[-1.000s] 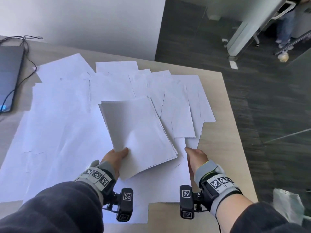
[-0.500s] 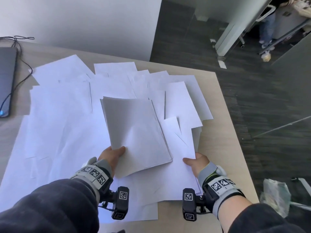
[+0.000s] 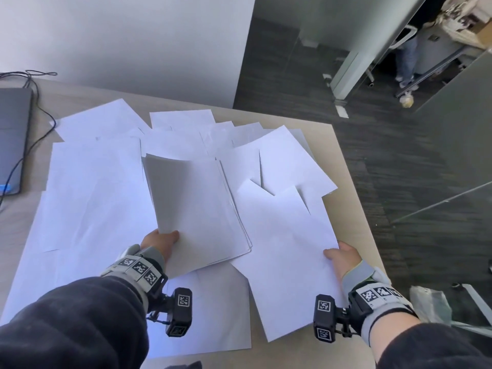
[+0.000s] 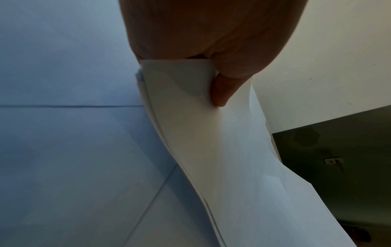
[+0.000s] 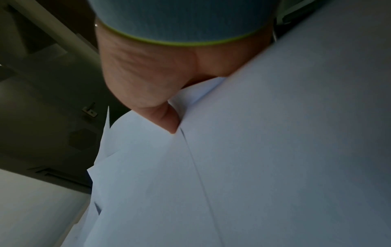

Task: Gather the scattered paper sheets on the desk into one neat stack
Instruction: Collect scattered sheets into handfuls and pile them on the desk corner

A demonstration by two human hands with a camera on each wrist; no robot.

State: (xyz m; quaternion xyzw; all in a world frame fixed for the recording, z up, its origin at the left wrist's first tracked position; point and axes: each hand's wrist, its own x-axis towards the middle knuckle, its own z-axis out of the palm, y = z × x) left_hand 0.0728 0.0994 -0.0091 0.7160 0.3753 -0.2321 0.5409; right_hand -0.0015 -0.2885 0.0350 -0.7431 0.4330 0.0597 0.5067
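Note:
My left hand (image 3: 161,242) pinches the near left corner of a gathered stack of white sheets (image 3: 197,206), lifted and bowed above the desk; the left wrist view shows the thumb (image 4: 222,90) on the stack (image 4: 190,117). My right hand (image 3: 342,258) grips the near right edge of a few loose sheets (image 3: 287,235) fanned unevenly at the desk's right side; its thumb (image 5: 167,120) lies on these sheets (image 5: 158,167). Many more white sheets (image 3: 90,195) lie overlapping across the desk (image 3: 343,166).
A dark laptop (image 3: 12,139) with black cables (image 3: 40,107) sits at the far left. The desk's right edge drops to dark carpet (image 3: 399,182). A person's legs (image 3: 407,62) stand far off at the upper right. A plastic bag (image 3: 428,304) lies by the floor.
My right hand took hold of loose sheets at the right and drew them toward me and rightward, fanning them. The left hand's stack straightened and bowed upward.

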